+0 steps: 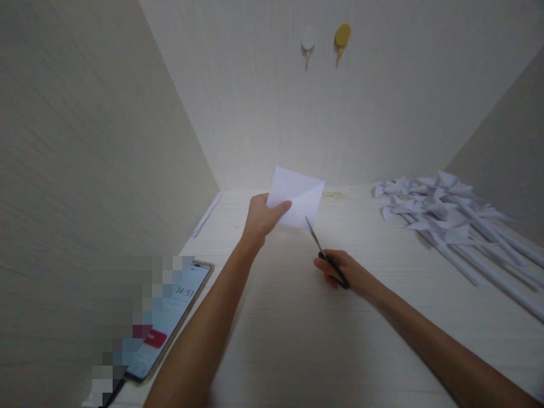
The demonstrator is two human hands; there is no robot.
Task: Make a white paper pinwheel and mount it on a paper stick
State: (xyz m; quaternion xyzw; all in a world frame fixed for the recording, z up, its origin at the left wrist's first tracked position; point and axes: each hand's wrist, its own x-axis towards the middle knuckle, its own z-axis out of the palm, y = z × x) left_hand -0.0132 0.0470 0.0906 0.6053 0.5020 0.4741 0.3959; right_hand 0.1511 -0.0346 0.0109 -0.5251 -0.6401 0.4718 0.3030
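My left hand (pixel 261 216) pinches the lower left edge of a folded white paper square (pixel 297 195), holding it up above the pale desk (pixel 297 334). My right hand (pixel 344 273) grips black-handled scissors (pixel 325 255). Their blade tips point up and left and touch the paper's lower right edge. Both forearms stretch forward over the desk.
A heap of white paper pinwheels on rolled paper sticks (pixel 454 221) lies at the right. A phone (pixel 170 317) with a lit timer screen rests at the lower left, by the left wall. A paper strip (pixel 207 215) lies along that wall. Two hooks (pixel 325 39) hang on the back wall.
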